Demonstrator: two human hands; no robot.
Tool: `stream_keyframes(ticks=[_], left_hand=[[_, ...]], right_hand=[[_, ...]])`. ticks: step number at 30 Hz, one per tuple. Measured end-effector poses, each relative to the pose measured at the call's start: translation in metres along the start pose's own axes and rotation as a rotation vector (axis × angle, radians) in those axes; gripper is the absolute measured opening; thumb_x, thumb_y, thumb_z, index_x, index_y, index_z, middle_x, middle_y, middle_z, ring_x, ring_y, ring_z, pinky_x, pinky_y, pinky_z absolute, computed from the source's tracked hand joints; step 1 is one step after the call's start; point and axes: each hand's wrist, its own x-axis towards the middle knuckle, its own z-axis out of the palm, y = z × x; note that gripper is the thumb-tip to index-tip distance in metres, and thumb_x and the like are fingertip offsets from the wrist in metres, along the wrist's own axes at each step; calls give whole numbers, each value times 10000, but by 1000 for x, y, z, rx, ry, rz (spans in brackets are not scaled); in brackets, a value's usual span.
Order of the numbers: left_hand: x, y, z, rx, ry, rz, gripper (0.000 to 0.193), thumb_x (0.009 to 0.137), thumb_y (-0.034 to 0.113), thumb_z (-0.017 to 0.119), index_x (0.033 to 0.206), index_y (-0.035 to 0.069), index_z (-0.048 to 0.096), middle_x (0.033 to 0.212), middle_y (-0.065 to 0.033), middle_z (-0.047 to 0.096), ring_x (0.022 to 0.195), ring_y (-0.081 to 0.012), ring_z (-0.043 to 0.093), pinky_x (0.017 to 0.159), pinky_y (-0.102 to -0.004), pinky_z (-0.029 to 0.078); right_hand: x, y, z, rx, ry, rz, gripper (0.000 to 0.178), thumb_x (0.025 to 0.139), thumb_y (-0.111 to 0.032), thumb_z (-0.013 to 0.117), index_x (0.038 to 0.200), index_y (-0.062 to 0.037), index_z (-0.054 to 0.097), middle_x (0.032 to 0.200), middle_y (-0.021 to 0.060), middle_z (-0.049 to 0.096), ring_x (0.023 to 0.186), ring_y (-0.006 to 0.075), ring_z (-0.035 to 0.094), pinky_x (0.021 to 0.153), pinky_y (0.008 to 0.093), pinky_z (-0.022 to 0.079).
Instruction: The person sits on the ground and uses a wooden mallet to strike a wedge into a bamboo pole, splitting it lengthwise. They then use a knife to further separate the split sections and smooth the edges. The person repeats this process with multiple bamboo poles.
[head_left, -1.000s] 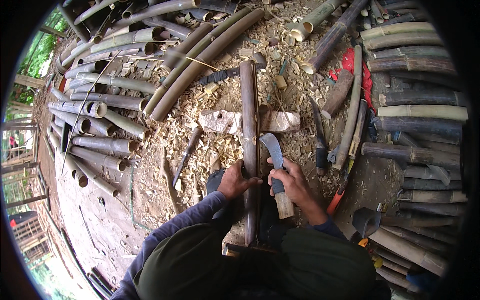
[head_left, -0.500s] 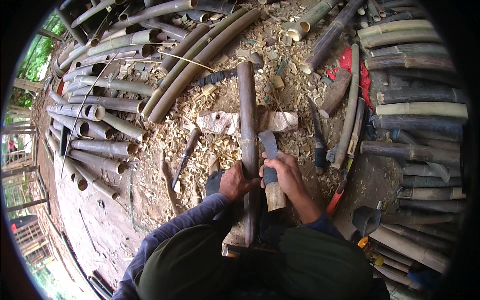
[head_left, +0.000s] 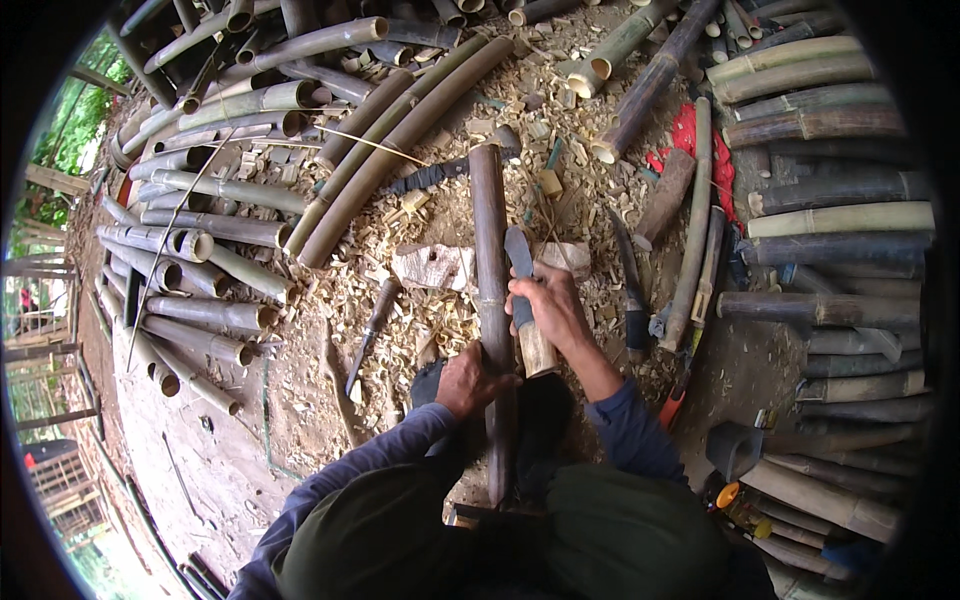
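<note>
A dark brown bamboo pole [head_left: 490, 250] runs away from me between my knees, its far part lying across a pale, rough-hewn wood block [head_left: 432, 266]. My left hand [head_left: 468, 382] is wrapped round the near part of the pole. Just right of the pole, my right hand [head_left: 550, 308] grips a knife [head_left: 521, 256] by its handle, which has dark wrapping and a bare wooden end. The short, broad blade points away from me, close along the pole's right side. Whether the edge touches the bamboo I cannot tell.
Wood shavings [head_left: 440, 330] cover the ground around the block. A thin knife [head_left: 372, 330] lies to the left, a dark long-bladed knife [head_left: 632, 290] to the right. Cut bamboo [head_left: 215, 230] is piled left and stacked right [head_left: 830, 250]. A red cloth [head_left: 684, 140] lies beyond.
My right hand has moved forward along the pole with the knife, away from my body. The left hand stays on the pole. The whole view has shifted slightly.
</note>
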Motion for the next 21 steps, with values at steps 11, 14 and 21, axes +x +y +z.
stream_keyframes(ticks=[11, 14, 21], left_hand=[[-3, 0, -11, -2, -51, -20, 807, 728, 626, 846, 1089, -38, 563, 968, -269, 676, 945, -449, 674, 847, -523, 523], [-2, 0, -9, -52, -23, 21, 787, 729, 610, 851, 1084, -37, 579, 965, -265, 678, 955, -445, 673, 853, -515, 524], [9, -31, -8, -444, -216, 84, 654, 807, 440, 864, 1177, -41, 619, 1094, -177, 713, 1031, -289, 687, 919, -429, 541]], right_hand=[[60, -38, -6, -116, -52, -137, 261, 890, -161, 620, 1002, 74, 645, 704, 151, 686, 478, 219, 634, 378, 346, 549], [93, -54, -12, -175, -33, -122, 239, 888, -156, 633, 962, 70, 656, 695, 145, 687, 505, 211, 650, 406, 341, 552], [89, -76, -12, -154, -28, -169, 267, 901, -175, 664, 1025, 62, 672, 730, 118, 682, 593, 178, 674, 489, 341, 585]])
